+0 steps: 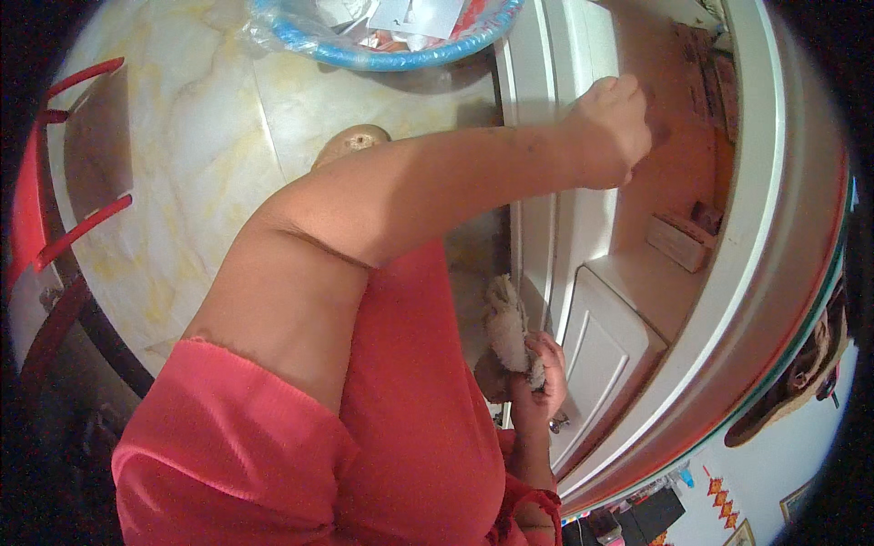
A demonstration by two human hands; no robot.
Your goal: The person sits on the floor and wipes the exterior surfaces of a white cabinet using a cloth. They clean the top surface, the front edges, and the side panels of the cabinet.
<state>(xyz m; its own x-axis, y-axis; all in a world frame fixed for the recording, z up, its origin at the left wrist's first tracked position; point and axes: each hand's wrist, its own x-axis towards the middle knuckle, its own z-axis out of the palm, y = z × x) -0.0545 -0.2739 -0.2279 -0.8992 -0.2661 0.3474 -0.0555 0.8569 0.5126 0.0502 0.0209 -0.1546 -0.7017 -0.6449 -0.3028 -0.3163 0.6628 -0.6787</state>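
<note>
My left arm reaches across to an open white cabinet [593,41]. At its opening is my left hand [611,130], fingers curled and seen from the back; whether it holds anything is hidden. Lower down, my right hand [546,372] grips a crumpled greyish cloth [504,321], which hangs beside the cabinet's base. Close to that hand is a white panelled cabinet door [601,368] with a metal knob [558,424]. Inside the cabinet, a small box [679,242] rests on the brown surface [672,164].
A blue-rimmed basin [403,60] wrapped in clear plastic holds papers and scraps on the marbled tile floor [198,136]. A red-framed object [31,205] stands at left. Partly behind my left arm is a rounded tan thing [355,140]. A woven hat [785,403] appears at right.
</note>
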